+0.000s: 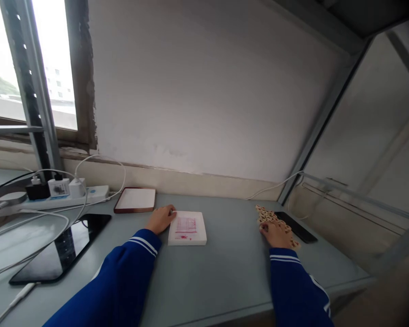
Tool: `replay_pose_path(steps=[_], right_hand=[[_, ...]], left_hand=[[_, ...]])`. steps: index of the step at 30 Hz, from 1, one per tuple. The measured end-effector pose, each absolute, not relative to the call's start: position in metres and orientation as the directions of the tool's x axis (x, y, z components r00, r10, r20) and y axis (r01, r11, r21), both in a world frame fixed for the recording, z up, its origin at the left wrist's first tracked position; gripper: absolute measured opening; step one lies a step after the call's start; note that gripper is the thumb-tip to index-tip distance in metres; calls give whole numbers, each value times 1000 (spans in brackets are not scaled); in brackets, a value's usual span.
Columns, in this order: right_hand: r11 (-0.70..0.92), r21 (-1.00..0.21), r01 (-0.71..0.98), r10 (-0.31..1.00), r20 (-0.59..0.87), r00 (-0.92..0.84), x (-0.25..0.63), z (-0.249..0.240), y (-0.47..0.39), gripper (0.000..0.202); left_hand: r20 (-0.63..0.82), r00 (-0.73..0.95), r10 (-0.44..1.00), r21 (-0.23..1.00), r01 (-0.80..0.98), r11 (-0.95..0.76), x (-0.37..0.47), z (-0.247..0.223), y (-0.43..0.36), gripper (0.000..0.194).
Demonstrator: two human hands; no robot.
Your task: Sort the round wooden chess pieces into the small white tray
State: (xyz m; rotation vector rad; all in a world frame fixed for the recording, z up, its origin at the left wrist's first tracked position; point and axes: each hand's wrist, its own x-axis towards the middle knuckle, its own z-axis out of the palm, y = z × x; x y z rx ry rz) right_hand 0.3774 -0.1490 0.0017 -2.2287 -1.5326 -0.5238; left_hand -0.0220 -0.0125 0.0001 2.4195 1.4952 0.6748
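My left hand [161, 219] is at the left edge of a square white box [187, 228], its fingers curled against the side. Pink-red lines and smudges mark the top of this box. Farther right, my right hand [277, 234] lies over a spread of small round wooden pieces [265, 213] with dark markings. Its fingers are bent in among the pieces, and the thumb points left. Whatever sits under the fingers and palm is hidden. Beyond my left hand, a shallow white tray or lid [136, 199] with a brown rim rests near the wall.
A black tablet [63, 250] with a white cable lies at left. Behind it, a power strip [97, 193] carries several chargers and loose cables. A black flat object [298, 227] lies beyond the pieces. A metal post [322, 118] rises from the right end of the desk [218, 281].
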Motion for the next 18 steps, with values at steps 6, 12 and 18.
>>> replay_pose_path(steps=[6,12,18], right_hand=[[-304,-100,948,812,493,312,355,10,-145,15],[345,-432,833,905,389,-174,231,31,-98,34],[531,-353,771,832,390,-394,140,24,-75,30]], left_hand=[[274,344,898,403,807,-432,-17,1,-18,26],[269,434,860,547,666,-507,-15,-3,-17,30],[286,500,818,521,635,-570,-18,0,-19,38]])
